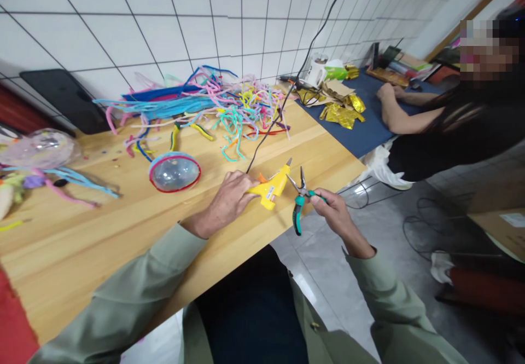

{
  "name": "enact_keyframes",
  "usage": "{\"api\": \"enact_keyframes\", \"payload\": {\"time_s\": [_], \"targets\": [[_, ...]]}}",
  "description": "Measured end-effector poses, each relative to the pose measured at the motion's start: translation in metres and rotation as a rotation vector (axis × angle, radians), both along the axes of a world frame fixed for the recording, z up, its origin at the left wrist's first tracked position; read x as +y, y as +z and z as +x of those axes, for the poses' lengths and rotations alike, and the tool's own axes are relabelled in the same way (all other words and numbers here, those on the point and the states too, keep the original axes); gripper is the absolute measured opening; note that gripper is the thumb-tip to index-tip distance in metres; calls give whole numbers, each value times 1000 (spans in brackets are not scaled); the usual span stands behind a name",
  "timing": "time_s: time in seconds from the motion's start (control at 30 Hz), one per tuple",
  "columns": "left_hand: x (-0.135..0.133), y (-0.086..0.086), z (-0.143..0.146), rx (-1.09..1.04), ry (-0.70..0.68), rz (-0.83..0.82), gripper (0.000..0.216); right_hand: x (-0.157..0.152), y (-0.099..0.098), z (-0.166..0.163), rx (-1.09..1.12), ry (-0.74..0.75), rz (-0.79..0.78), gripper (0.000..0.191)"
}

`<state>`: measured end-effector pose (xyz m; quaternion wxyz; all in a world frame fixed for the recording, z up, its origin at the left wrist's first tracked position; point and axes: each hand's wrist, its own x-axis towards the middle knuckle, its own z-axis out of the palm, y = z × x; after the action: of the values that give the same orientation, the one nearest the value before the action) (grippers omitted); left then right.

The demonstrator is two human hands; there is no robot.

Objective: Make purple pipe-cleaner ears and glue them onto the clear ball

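Note:
My left hand (229,200) is closed around the handle of a yellow hot glue gun (271,186), its metal nozzle pointing up and to the right. Pliers (302,195) with green and black handles are in my right hand (333,208), which grips one handle while the other hangs free. Their pointed jaws are spread apart close to the glue gun's nozzle; whether they touch it I cannot tell. To the left of my left hand, a clear plastic dome (175,172) rimmed with red and blue pipe cleaners sits on the wooden table (164,232).
A tangled heap of pipe cleaners (197,101) lies along the tiled wall. A black cord (301,71) runs down to the glue gun. Gold foil (344,112) lies on a dark blue mat (356,134), where another person's hand (386,96) rests. A dark phone (68,101) leans at left.

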<state>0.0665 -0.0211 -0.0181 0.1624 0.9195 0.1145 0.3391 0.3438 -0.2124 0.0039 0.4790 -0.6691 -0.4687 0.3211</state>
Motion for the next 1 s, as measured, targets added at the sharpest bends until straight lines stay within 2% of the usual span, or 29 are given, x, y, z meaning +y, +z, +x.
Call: {"api": "enact_keyframes", "payload": {"time_s": [0.13, 0.3, 0.43, 0.57, 0.63, 0.77, 0.9, 1.0], "targets": [[0, 0, -1, 12, 5, -38, 18, 8, -12, 1, 91, -74, 19, 61], [0, 3, -1, -1, 21, -104, 19, 3, -18, 2, 128, -66, 55, 56], [-1, 3, -2, -40, 56, -182, 18, -3, -12, -1, 40, -62, 83, 52], [-2, 4, -3, -37, 84, -222, 18, -4, 1, -8, -150, -67, 63, 44], [-1, 4, -3, -41, 76, -183, 19, -5, 7, -11, -239, -60, 33, 41], [0, 2, -3, -37, 107, 8, 22, -6, 15, -16, -346, -65, -8, 39], [1, 3, -3, -3, 159, 215, 20, -7, 22, -20, -368, -96, -16, 35], [0, 5, -3, 4, 180, 301, 17, -7, 24, -22, -357, -108, -15, 36]]}}
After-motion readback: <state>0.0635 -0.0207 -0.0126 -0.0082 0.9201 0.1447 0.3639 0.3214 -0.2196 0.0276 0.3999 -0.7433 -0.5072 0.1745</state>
